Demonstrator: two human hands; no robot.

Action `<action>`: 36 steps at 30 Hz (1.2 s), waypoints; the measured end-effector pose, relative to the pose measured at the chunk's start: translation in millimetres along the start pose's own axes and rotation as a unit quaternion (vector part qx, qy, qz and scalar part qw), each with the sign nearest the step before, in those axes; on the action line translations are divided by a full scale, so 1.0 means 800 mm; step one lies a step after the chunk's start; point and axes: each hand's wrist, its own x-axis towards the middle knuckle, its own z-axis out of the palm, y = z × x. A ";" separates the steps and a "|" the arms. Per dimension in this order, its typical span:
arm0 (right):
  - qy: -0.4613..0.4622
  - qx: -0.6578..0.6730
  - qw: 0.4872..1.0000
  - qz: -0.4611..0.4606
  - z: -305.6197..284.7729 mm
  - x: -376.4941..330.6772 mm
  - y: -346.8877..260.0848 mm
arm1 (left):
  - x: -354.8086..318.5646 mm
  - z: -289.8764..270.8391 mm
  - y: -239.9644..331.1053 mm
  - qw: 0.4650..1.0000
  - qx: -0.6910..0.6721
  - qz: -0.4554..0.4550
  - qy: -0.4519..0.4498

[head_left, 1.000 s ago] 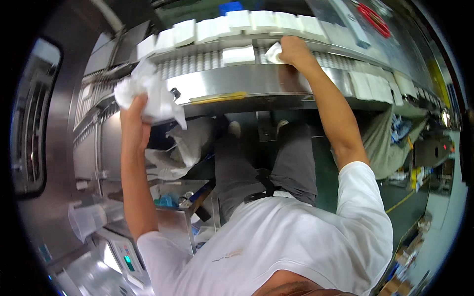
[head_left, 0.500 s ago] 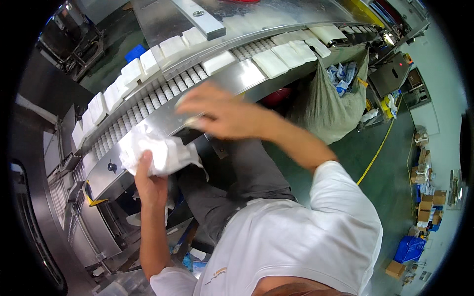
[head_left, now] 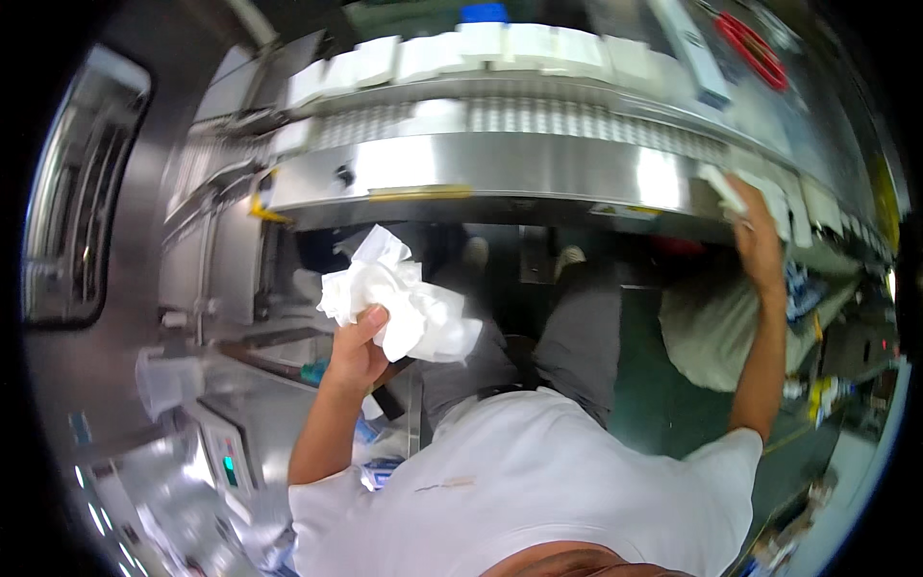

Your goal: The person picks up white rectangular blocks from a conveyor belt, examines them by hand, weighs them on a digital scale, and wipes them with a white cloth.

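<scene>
My left hand (head_left: 358, 354) is closed around a crumpled bunch of white tissues (head_left: 396, 303), its thumb on top, held in front of the conveyor's metal front edge (head_left: 524, 163). Far to the right, my right hand (head_left: 760, 236) grips a small, flat white tissue pack (head_left: 723, 190) with its fingertips. That pack is tilted over the right part of the edge, beside more flat white packs (head_left: 794, 207) lying there. Motion blurs the right fingers slightly. Behind the metal edge runs the roller conveyor (head_left: 567, 120), with a white pack (head_left: 435, 116) on it.
Several white packs (head_left: 418, 58) stand in a row along the conveyor's far side. A blue object (head_left: 484, 13) is behind them. Red-handled tool (head_left: 752, 50) lies at the far right. A cloth sack (head_left: 716, 332) hangs below the right end. A device with a green display (head_left: 229, 466) stands lower left.
The view has turned, so the conveyor now runs across the top. My right hand has moved away from the left, to the packs at the right. My left hand still holds the tissues.
</scene>
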 end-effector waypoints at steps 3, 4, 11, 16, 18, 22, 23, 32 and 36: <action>-0.027 -0.006 0.977 0.214 -0.005 0.069 -0.005 | -0.030 -0.030 0.015 0.979 0.002 0.148 0.142; 0.004 0.030 0.980 0.195 0.006 0.091 0.006 | -0.046 -0.048 0.023 0.961 -0.005 0.185 0.207; 0.017 -0.266 0.954 0.139 0.069 0.163 0.127 | -0.213 -0.139 0.126 0.567 0.567 0.289 0.523; -0.158 -0.111 0.971 0.139 0.095 0.200 -0.043 | -0.246 -0.153 0.080 0.469 0.679 -0.027 0.563; -0.256 -0.150 0.936 0.190 0.129 0.223 -0.028 | -0.235 -0.166 0.060 0.415 0.712 -0.069 0.562; -0.229 -0.221 0.938 0.139 0.151 0.222 0.035 | -0.245 -0.171 0.053 0.433 0.725 -0.048 0.533; -0.198 -0.241 0.942 0.122 0.148 0.213 0.053 | -0.245 -0.165 0.059 0.460 0.721 -0.068 0.513; 0.044 0.127 0.991 0.019 0.065 0.118 -0.193 | -0.340 -0.251 0.075 0.414 0.741 -0.238 0.473; -0.137 0.441 0.887 0.001 0.114 0.085 -0.310 | -0.310 -0.170 0.110 0.337 0.827 -0.224 0.389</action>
